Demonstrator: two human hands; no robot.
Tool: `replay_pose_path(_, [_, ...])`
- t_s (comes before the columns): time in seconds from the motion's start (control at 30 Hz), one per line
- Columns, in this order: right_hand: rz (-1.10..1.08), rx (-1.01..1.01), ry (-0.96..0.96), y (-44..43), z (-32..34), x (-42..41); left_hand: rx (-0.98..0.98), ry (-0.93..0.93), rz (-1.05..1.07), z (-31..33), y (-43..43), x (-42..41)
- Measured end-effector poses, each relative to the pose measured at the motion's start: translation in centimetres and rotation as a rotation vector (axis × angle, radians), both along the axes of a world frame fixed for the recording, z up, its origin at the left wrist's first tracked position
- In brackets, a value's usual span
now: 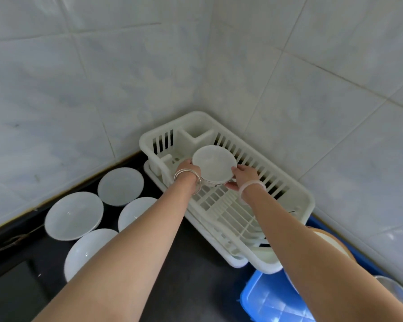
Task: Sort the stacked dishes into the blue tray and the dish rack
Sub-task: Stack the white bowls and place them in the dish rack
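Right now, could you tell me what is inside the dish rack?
One white bowl, held by both hands, left hand and right hand. The arms cover part of the dish rack floor.

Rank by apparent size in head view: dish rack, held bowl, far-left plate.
1. dish rack, largest by far.
2. far-left plate.
3. held bowl, in both hands.
The plate sits nearer the camera, so ranks 2 and 3 are unsure.

Pale grey glazed wall tiles [102, 77] from nine to three o'clock; glossy black stone countertop [184, 287] at six o'clock.
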State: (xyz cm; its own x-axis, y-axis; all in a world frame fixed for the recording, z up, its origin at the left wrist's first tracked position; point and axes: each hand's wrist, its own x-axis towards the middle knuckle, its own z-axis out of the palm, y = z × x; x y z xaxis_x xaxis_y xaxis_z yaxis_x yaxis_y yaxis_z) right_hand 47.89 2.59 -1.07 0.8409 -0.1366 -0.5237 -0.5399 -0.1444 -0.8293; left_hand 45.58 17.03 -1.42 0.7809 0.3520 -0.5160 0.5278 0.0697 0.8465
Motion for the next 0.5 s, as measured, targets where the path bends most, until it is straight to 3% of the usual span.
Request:
replay_pose_path(0.23, [0.039, -0.033, 0.027, 0.0, -1.7, 1.1, 0.009, 0.034, 0.024, -1.3, -0.4, 0.9])
replay_pose_path(0.5, [0.003, 0.037, -0.072, 0.3, -2.5, 1.8, -0.006, -0.051, 0.048, -2.2, -0.3, 1.8])
